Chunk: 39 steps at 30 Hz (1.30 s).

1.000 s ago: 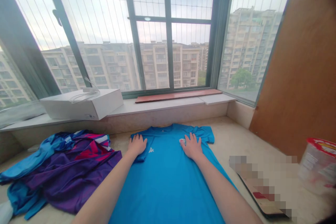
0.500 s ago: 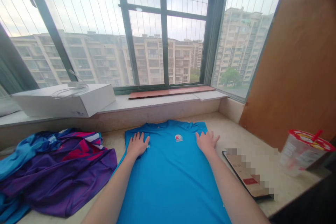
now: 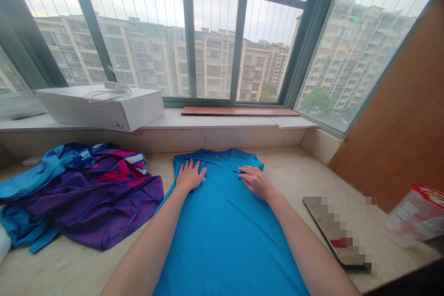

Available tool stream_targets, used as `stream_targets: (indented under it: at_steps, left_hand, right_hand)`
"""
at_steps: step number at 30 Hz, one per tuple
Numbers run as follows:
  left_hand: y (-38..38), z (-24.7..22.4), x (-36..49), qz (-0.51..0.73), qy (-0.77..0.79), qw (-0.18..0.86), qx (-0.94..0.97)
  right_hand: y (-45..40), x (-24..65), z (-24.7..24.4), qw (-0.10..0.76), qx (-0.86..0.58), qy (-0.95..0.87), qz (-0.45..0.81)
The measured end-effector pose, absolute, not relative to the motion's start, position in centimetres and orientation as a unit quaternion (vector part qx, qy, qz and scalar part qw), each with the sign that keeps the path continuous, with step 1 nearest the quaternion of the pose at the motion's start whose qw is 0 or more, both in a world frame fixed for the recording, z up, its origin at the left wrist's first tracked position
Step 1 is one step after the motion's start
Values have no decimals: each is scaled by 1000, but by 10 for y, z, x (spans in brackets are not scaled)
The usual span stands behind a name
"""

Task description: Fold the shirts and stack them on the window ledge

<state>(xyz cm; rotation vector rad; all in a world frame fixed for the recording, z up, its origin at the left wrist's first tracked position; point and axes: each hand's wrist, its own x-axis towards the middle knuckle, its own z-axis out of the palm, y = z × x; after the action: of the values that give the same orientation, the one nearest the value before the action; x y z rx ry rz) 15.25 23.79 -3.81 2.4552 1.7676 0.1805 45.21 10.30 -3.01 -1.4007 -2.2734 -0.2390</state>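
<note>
Upper left, I've got a white box [image 3: 100, 110] sitting on my sill [image 3: 215, 121], a white cable [image 3: 110, 90] looping across its top! Centre, a reddish board [image 3: 239, 111] lies flat under the window [image 3: 189, 41], apartment blocks [image 3: 149, 55] beyond; and lower right, a dark-edged flat object [image 3: 338, 236], partly pixelated, near my red-lidded cup [image 3: 416, 217].

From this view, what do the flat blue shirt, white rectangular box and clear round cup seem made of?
Flat blue shirt: probably smooth synthetic knit, given even surface and soft creases. White rectangular box: likely matte cardboard, given crisp edges and flat sides. Clear round cup: apparently plastic, given translucent walls; finish too blurred.
</note>
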Motion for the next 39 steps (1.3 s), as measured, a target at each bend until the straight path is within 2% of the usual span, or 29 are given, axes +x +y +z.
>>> stream_targets:
  at_steps: [4, 8, 13, 18, 27, 39]
  left_hand:
    - [237, -38, 153, 62, 579, 52, 812]
    - [236, -37, 154, 67, 574, 38, 815]
    - [228, -28, 157, 85, 557, 17, 826]
    - [209, -8, 194, 146, 380, -28, 913]
    - [209, -1, 308, 98, 310, 39, 945]
    - [200, -9, 330, 93, 334, 56, 936]
  right_hand:
    - [101, 450, -30, 259, -580, -764, -113]
    - [100, 454, -30, 228, -664, -705, -96]
    - [100, 454, -39, 209, -700, -681, -48]
    - [100, 451, -39, 201, -698, -687, -29]
    - [88, 450, -10, 168, -717, -677, -19]
    - [83, 449, 0, 109, -791, -601, 39]
